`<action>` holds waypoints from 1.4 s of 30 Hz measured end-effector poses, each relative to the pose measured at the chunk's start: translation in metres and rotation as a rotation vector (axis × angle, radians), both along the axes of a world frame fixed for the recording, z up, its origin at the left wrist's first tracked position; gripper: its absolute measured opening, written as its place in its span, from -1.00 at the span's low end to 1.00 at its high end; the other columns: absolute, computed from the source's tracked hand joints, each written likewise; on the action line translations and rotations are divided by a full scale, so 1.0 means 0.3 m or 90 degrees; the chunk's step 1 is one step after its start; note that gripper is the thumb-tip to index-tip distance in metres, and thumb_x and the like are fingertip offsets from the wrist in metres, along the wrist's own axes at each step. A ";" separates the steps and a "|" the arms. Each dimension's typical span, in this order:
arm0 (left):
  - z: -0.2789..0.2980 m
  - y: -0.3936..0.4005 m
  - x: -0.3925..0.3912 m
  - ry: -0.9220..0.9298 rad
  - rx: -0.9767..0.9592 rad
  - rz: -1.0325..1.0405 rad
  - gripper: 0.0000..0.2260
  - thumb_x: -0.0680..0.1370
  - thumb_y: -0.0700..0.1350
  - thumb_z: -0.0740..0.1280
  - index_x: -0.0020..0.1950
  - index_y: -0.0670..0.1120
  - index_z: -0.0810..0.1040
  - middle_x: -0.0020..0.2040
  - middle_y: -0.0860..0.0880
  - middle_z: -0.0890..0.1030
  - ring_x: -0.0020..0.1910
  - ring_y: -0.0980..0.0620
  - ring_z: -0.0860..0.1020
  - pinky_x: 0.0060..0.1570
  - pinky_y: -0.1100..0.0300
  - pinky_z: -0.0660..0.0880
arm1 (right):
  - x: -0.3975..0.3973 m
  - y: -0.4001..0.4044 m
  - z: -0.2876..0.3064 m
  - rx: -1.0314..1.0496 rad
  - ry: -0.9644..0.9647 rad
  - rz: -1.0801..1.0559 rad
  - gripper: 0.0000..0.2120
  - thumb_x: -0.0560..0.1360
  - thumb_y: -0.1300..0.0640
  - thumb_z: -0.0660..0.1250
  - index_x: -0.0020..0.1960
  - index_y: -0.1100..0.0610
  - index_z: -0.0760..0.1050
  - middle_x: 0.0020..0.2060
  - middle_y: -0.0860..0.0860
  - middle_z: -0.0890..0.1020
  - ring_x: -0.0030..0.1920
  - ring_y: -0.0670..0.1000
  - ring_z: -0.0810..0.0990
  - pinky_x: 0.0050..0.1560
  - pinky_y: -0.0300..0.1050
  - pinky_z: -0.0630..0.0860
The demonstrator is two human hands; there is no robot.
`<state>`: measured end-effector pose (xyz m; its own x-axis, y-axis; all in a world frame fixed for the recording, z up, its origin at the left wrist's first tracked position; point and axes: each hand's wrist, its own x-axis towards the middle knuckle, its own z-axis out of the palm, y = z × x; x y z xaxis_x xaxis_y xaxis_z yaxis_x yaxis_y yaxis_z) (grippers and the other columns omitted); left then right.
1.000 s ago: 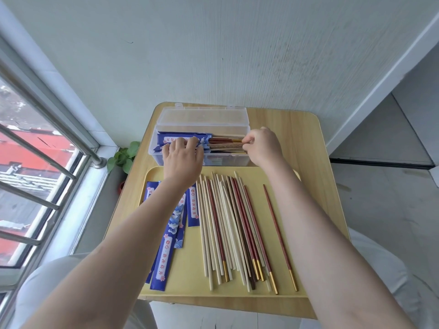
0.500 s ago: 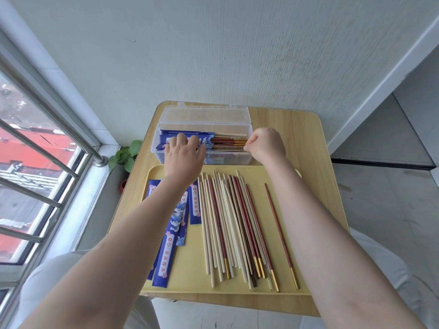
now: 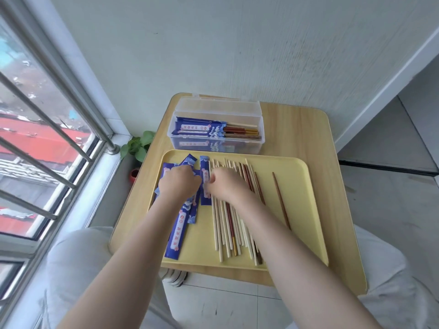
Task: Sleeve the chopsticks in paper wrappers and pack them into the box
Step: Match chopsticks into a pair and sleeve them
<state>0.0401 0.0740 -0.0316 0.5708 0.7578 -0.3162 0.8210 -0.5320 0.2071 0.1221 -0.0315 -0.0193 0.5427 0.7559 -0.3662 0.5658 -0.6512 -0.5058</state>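
Note:
A clear plastic box (image 3: 261, 119) stands open at the table's far edge, holding several sleeved chopsticks (image 3: 202, 129) in blue wrappers. On the yellow tray (image 3: 297, 198) lie several empty blue paper wrappers (image 3: 178, 236) at the left and a pile of loose chopsticks (image 3: 225, 229) in the middle. One brown chopstick (image 3: 281, 203) lies apart to the right. My left hand (image 3: 178, 185) is down on the wrappers, fingers curled round one. My right hand (image 3: 228, 188) lies on the pile, fingers curled on pale chopsticks at its left edge.
The small wooden table (image 3: 297, 129) stands against a white wall. A barred window (image 3: 47, 138) runs along the left, with a small potted plant (image 3: 137, 146) on the floor beside it. My knees flank the table's near edge.
Both hands have pulled back from the box to the tray. The left is now on the wrappers, the right on the loose chopsticks. The sleeved pair stays in the box.

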 end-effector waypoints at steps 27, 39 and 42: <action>0.030 -0.158 -0.008 -0.551 -0.430 0.272 -0.76 0.54 0.06 0.44 0.00 0.00 0.43 -0.14 0.02 0.61 -0.30 0.10 0.57 -0.25 0.16 0.52 | -0.098 -0.195 0.030 0.200 0.196 -0.146 -0.88 0.57 0.09 0.29 -0.08 0.13 0.50 -0.26 0.01 0.61 -0.35 0.02 0.53 -0.28 -0.10 0.45; -0.034 -0.293 -0.018 -0.456 -0.515 0.223 -0.92 0.65 -0.16 0.21 0.05 -0.17 0.41 -0.31 -0.07 0.46 -0.49 0.02 0.40 -0.55 0.18 0.34 | 0.025 -0.390 -0.048 -0.056 -0.062 -0.282 -0.79 0.64 0.06 0.26 0.13 0.20 0.49 -0.03 0.08 0.62 -0.11 0.09 0.58 -0.19 -0.08 0.47; -0.035 -0.309 -0.032 -0.447 -0.526 0.191 -0.92 0.66 -0.15 0.22 0.08 -0.15 0.45 -0.34 -0.05 0.48 -0.49 0.03 0.43 -0.52 0.17 0.34 | 0.030 -0.378 -0.053 -0.061 -0.040 -0.308 -0.77 0.65 0.11 0.26 0.20 0.23 0.50 0.07 0.11 0.62 -0.01 0.13 0.61 -0.14 -0.09 0.47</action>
